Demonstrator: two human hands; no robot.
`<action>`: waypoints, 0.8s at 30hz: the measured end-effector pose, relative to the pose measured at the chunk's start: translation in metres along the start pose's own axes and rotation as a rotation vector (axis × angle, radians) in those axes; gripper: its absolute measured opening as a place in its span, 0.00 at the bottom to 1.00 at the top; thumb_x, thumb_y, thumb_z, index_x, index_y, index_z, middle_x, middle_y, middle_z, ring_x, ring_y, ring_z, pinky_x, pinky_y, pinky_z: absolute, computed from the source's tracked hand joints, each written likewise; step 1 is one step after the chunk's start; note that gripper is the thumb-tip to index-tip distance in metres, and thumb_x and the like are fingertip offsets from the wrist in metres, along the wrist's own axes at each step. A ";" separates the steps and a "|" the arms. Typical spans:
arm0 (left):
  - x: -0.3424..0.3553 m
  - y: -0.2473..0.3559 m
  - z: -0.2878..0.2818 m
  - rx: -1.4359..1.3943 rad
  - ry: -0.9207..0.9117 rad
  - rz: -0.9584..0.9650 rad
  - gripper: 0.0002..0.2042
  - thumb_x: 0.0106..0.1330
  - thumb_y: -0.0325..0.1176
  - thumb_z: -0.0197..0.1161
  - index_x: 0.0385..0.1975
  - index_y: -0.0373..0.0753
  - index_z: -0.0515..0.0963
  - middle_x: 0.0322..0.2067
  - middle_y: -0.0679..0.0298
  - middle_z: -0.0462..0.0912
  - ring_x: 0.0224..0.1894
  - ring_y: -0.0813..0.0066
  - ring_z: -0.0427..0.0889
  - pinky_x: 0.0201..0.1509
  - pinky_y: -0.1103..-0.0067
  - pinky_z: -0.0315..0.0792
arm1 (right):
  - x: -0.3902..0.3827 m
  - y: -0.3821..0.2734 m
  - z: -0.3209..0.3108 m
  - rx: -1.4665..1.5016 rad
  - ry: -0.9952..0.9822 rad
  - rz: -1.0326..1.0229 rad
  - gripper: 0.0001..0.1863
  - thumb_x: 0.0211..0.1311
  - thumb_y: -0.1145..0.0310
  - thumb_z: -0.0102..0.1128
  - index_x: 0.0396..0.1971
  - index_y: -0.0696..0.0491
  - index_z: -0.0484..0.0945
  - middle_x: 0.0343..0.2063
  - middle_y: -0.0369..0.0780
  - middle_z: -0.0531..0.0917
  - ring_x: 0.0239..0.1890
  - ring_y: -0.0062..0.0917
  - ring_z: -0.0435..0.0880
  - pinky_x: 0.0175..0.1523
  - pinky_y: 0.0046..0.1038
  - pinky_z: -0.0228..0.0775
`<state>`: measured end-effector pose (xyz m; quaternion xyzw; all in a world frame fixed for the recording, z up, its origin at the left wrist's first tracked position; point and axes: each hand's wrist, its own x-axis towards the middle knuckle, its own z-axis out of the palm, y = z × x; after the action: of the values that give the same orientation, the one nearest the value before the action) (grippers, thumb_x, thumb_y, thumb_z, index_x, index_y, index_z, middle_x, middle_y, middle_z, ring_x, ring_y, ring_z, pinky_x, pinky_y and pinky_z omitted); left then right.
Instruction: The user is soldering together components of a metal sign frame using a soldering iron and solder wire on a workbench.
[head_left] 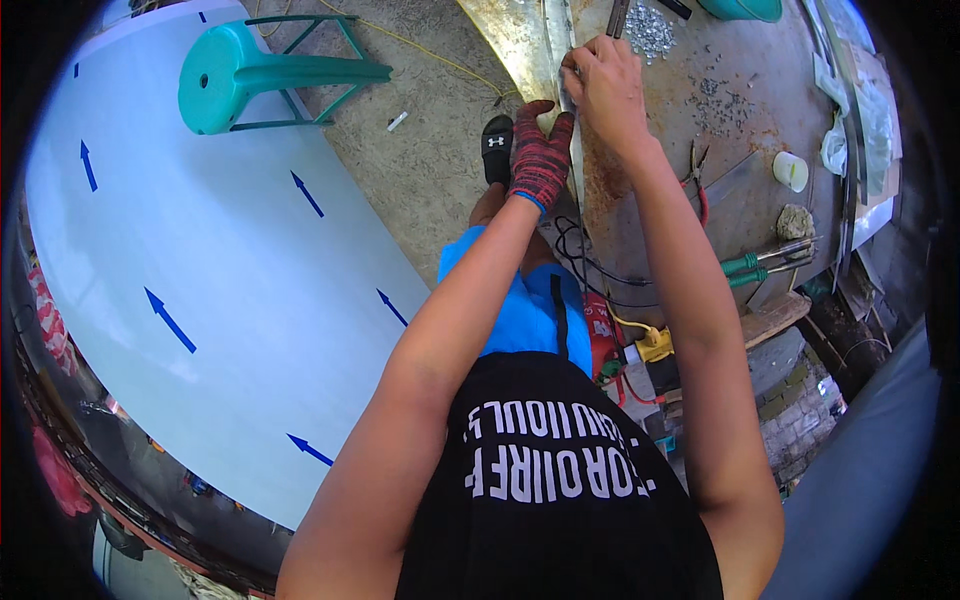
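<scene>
My left hand [540,160], in a red and black knit glove, grips the edge of a shiny metal sheet [515,40] beside the rusty workbench [625,200]. Just above it, my bare right hand [608,85] bends its fingers closed at the metal's folded edge; what is between them is hidden. Small metal pieces [650,35] lie heaped to the right, near dark bar-shaped tools. Red-handled pliers [700,200] lie beside my right forearm.
A large white sheet with blue arrows [180,260] spans the left, with a green stool [215,78] over it. A white cup [790,172], green-handled tools [745,272], plastic bags [870,120] and a teal tub [740,8] are at right. Cables run below the bench edge.
</scene>
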<state>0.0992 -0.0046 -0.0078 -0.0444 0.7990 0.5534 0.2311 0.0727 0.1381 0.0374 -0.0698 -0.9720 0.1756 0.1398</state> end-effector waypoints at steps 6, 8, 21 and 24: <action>0.002 -0.002 0.002 -0.021 -0.011 -0.003 0.20 0.64 0.38 0.67 0.51 0.38 0.72 0.50 0.49 0.75 0.53 0.54 0.75 0.60 0.66 0.68 | -0.002 0.001 0.001 0.040 0.011 0.058 0.05 0.54 0.65 0.66 0.30 0.49 0.85 0.34 0.39 0.78 0.43 0.34 0.76 0.48 0.37 0.66; 0.004 -0.010 0.004 -0.047 -0.016 -0.008 0.20 0.64 0.38 0.67 0.51 0.38 0.72 0.50 0.49 0.75 0.53 0.54 0.75 0.60 0.66 0.68 | -0.003 0.001 -0.002 0.136 0.028 0.122 0.07 0.56 0.64 0.65 0.32 0.49 0.86 0.35 0.39 0.78 0.44 0.35 0.76 0.49 0.37 0.66; 0.002 -0.010 0.004 0.029 -0.018 0.031 0.22 0.68 0.39 0.63 0.56 0.36 0.68 0.49 0.52 0.75 0.52 0.62 0.73 0.59 0.70 0.67 | -0.140 0.067 -0.101 0.383 0.604 1.017 0.10 0.66 0.68 0.58 0.37 0.58 0.83 0.28 0.35 0.83 0.28 0.16 0.76 0.35 0.23 0.69; 0.008 -0.014 -0.001 -0.082 -0.061 -0.049 0.22 0.68 0.40 0.62 0.57 0.36 0.67 0.49 0.56 0.74 0.50 0.66 0.71 0.58 0.72 0.67 | -0.174 0.094 -0.109 0.295 0.767 1.194 0.11 0.65 0.68 0.60 0.38 0.60 0.81 0.27 0.36 0.83 0.25 0.18 0.77 0.35 0.25 0.71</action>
<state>0.0967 -0.0091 -0.0229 -0.0563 0.7669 0.5809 0.2669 0.2788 0.2284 0.0584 -0.6259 -0.6169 0.3144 0.3590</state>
